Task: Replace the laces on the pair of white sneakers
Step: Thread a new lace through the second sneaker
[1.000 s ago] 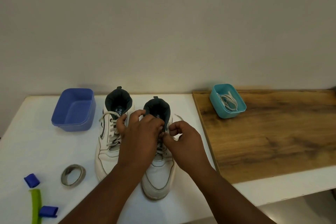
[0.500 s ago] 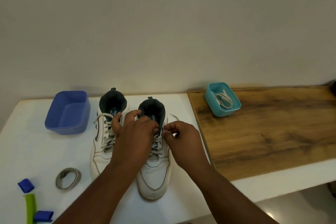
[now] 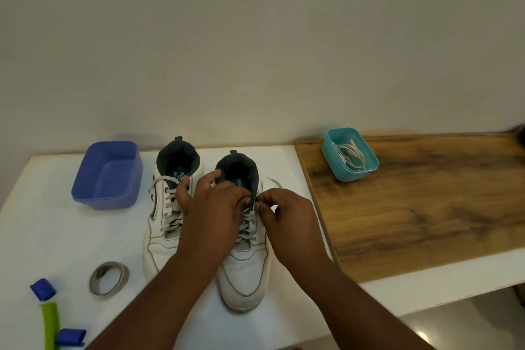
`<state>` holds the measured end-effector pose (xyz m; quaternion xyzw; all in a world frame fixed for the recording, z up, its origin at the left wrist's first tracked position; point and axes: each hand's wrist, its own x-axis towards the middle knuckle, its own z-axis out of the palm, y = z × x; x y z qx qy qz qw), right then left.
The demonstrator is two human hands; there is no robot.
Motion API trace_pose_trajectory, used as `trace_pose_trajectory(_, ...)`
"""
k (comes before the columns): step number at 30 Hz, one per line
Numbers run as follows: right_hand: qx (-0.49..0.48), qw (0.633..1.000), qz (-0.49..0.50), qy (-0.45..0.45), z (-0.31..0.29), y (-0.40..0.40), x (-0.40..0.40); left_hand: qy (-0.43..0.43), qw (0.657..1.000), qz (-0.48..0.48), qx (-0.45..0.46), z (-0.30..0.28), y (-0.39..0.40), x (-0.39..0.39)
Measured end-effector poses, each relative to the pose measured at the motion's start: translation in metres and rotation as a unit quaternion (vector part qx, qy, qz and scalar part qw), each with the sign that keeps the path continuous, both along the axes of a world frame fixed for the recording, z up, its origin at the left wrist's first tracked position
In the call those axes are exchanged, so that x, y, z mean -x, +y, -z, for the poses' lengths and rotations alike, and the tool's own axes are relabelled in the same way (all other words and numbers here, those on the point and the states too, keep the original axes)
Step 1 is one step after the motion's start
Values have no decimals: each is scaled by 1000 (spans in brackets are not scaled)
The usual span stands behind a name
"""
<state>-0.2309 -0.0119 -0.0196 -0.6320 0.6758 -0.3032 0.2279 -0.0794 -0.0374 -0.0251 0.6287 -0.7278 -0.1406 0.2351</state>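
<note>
Both hands' grip is pinched on the lace (image 3: 246,224) atop the right sneaker (image 3: 244,270): left hand (image 3: 211,216) beside right hand (image 3: 287,219), fingertips nearly touching.

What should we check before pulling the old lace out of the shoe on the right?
1. Both hands at the top eyelets: ok. The left hand and right hand meet at the top of the right white high-top sneaker.
2. Lace untied: ok. A loose cream lace end lies on the white table.
3. Firm pinch on the lace: cannot tell; the fingers hide it.
4. New laces ready: ok. The small teal plastic tub on the brown wooden board holds coiled white laces.
5. Place for old laces: ok. The blue plastic tub sits open.
6. Left white sneaker: not ok, still laced.
</note>
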Motion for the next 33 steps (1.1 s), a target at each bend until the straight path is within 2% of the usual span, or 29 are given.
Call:
trace_pose_trajectory(7,-3,1000,-6,-28,-1,-2,0,31,999,7,12,2,3,2)
trace_pose_trajectory(14,9,996,-32,-78,-4,-2,3,19,999,29,21,-1,5,-1)
trace_pose_trajectory(16,17,991,15,-136,-10,-5,3,3,999,40,-1,-5,6,-4)
trace_pose_trajectory(17,27,976,70,-204,-17,-8,6,-10,999,50,-9,-6,6,-6)
trace_pose_trajectory(18,39,942,133,-304,-27,-10,10,-20,998,61,-15,-7,7,-7)
trace_pose_trajectory(20,72,823,208,-523,-49,-15,18,-33,996,75,-25,-9,9,-9)
trace_pose_trajectory(21,96,777,224,-581,-54,-16,23,-40,995,81,-31,-10,10,-8)
trace_pose_trajectory(22,110,751,227,-610,-58,-17,24,-49,994,86,-37,-10,10,-9)
trace_pose_trajectory(24,102,751,208,-618,-48,-21,22,-58,993,87,-45,-10,10,-9)
trace_pose_trajectory(25,86,776,193,-594,-41,-23,21,-57,994,84,-45,-10,9,-9)
trace_pose_trajectory(26,68,821,177,-539,-31,-24,21,-54,994,81,-44,-9,8,-10)
trace_pose_trajectory(28,23,928,148,-340,-16,-22,25,-39,996,77,-39,-8,7,-10)
trace_pose_trajectory(29,-6,967,134,-217,-12,-19,27,-28,996,76,-35,-7,7,-11)
trace_pose_trajectory(30,-35,989,109,-94,-8,-16,29,-18,996,77,-31,-7,6,-12)
trace_pose_trajectory(31,-79,994,70,7,-3,-14,31,-9,997,77,-26,-6,6,-12)
trace_pose_trajectory(32,-132,989,32,61,1,-11,31,1,997,76,-21,-6,5,-12)
trace_pose_trajectory(33,-182,980,2,78,3,-8,29,13,997,75,-13,-7,5,-13)
